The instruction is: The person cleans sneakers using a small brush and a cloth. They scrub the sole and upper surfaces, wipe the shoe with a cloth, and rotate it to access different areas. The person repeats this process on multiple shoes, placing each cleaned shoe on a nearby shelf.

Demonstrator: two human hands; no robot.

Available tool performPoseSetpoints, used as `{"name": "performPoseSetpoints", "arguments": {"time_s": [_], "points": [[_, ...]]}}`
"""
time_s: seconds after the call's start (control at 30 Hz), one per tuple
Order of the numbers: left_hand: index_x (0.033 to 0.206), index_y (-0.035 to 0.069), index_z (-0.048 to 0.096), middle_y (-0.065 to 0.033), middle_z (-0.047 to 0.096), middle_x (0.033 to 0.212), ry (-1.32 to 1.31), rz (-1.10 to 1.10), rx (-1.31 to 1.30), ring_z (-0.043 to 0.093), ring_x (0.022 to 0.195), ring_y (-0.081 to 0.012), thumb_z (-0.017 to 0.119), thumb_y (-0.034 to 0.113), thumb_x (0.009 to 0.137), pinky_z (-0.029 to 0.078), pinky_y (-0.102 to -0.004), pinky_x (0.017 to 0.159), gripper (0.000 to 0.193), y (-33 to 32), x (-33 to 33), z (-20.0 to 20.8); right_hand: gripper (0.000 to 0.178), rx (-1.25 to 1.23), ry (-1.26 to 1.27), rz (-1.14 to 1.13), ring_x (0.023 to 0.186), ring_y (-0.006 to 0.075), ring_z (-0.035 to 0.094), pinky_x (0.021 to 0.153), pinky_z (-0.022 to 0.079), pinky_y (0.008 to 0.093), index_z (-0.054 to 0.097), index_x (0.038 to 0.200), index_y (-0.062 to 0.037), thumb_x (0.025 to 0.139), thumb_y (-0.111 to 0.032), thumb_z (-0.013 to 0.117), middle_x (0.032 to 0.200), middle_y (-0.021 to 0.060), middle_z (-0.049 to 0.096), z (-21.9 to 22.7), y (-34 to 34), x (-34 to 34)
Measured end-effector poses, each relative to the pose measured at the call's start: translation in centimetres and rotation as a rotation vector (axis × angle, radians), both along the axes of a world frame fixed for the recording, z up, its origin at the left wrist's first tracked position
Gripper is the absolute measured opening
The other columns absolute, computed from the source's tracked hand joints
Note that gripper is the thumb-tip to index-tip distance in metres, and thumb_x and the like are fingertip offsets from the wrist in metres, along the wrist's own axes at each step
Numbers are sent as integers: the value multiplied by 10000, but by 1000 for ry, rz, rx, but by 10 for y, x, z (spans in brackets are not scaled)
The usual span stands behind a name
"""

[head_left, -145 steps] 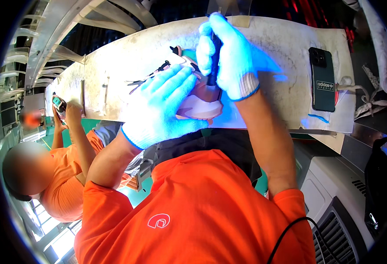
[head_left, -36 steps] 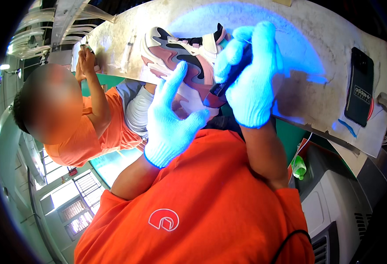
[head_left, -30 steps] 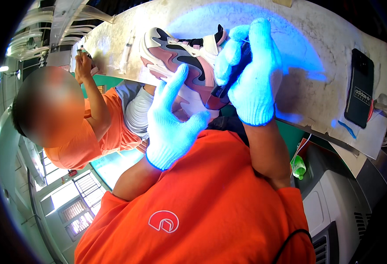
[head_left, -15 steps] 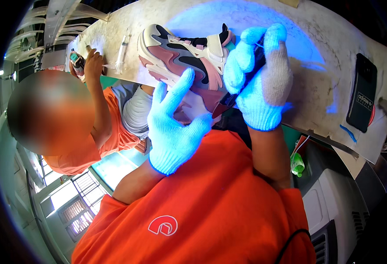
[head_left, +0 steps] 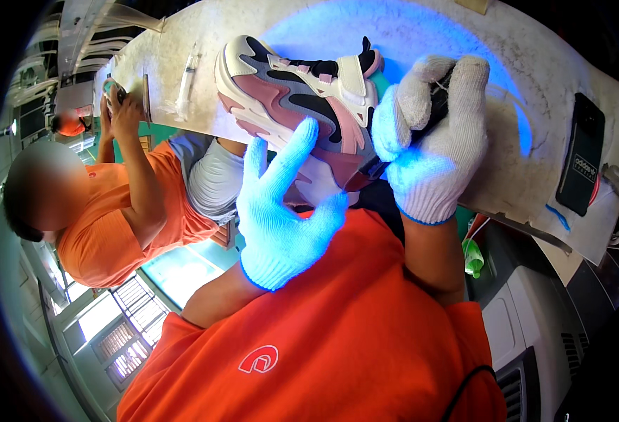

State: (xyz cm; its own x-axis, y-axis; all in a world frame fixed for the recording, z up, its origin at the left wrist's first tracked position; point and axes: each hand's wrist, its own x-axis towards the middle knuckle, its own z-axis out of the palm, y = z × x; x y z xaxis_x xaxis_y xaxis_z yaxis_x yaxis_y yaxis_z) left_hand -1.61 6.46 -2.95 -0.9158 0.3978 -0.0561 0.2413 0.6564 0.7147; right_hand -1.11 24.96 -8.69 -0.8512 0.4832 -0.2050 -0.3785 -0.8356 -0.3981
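A sneaker (head_left: 292,105) in pink, white, grey and black lies along the near table edge, its toe to the left and its sole toward me. My left hand (head_left: 281,204), in a knit glove lit bright blue, has its fingers spread. Its fingertips rest against the sneaker's side and sole. My right hand (head_left: 439,141), in a white knit glove partly lit blue, is closed around a dark handheld tool (head_left: 438,102) beside the heel. The glove hides most of the tool, so its kind does not show.
Blue light (head_left: 408,35) falls across the pale table (head_left: 541,98). A black phone (head_left: 580,155) and a blue strip (head_left: 558,218) lie to the right. A clear syringe-like tube (head_left: 188,81) lies at left. A co-worker in orange (head_left: 123,200) sits there, holding a small item (head_left: 114,90).
My right hand has shifted slightly right and down with the tool, and less blue light falls on its glove. My left hand has barely moved. The co-worker leans back and raises both hands.
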Motion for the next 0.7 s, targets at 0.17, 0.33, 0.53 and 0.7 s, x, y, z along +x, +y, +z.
{"name": "performPoseSetpoints", "arguments": {"time_s": [0.17,0.33,0.53,0.7], "points": [[1496,90,703,-294,627,1371,54,-50,-29,761,1162,-371,868,67,738,633,-430,959,776,-2,-4,0,439,69,-129,-141,454,205,494,441,432,347,636,1028,-54,1174,-455,538,635,39,526,8,-9,1],[1501,102,700,-323,639,1364,70,-44,-64,752,1173,-412,883,111,739,633,-443,963,784,-4,-5,-2,444,68,-173,-217,455,204,496,435,430,353,641,1041,-57,1170,-470,544,645,31,536,8,-11,0],[1517,104,687,-326,665,1342,54,-65,-83,733,1206,-439,887,133,744,612,-465,1019,799,-6,-10,1,514,-13,-68,-125,473,206,509,433,413,355,660,1059,-66,1165,-554,536,659,27,544,2,0,1],[1516,96,686,-304,699,1273,65,-85,-62,732,1171,-425,889,134,746,599,-462,1036,798,-9,-9,-2,520,-41,-34,-92,483,206,513,454,414,346,662,1044,-63,1176,-544,516,659,30,538,2,-5,3]]}}
